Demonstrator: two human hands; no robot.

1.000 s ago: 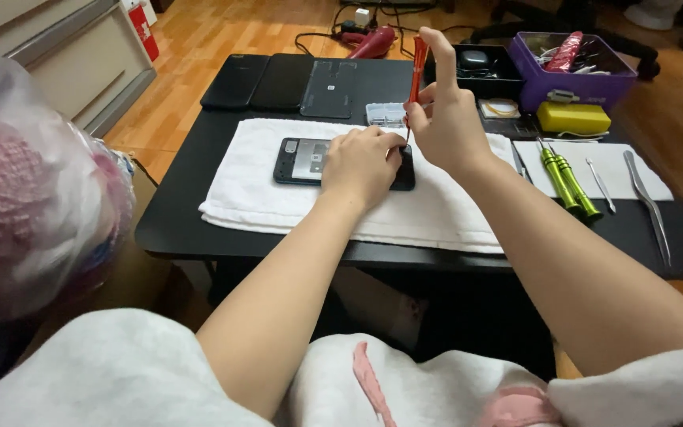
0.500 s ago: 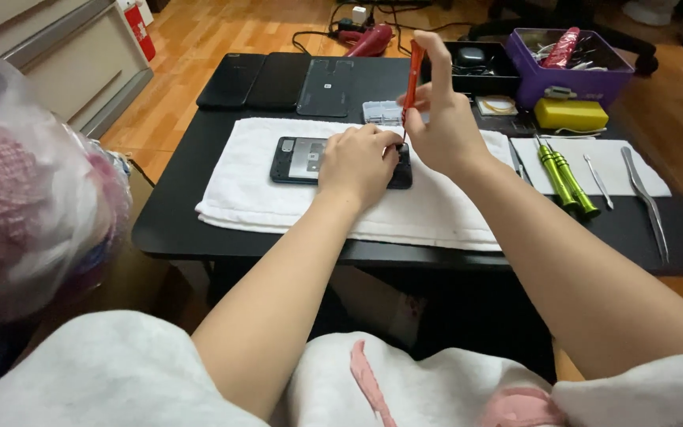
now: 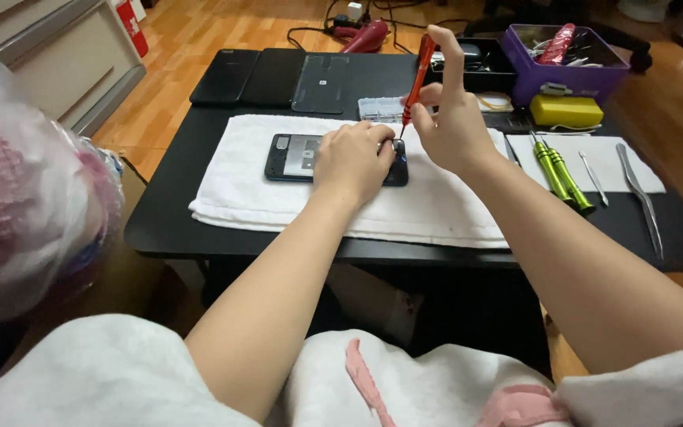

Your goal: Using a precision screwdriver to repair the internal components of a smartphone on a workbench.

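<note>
Barely anything's shifted since before. Left hand (image 3: 353, 158) presses the opened phone (image 3: 298, 155) steady; right hand (image 3: 452, 126) pinches the red screwdriver (image 3: 416, 79) upright over its corner.

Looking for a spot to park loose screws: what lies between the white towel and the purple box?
In the head view, a small clear plastic compartment tray and a black tray lie between white towel and purple box.

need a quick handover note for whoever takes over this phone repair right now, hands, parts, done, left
Left hand: pressing down on the opened phone on the white towel.
Right hand: holding the red screwdriver upright, tip at the phone's right end.
Nearby: green screwdrivers, tweezers, small clear parts box, purple bin.
Done: back cover is off.
Left: whether any screws remain cannot be told.
</note>
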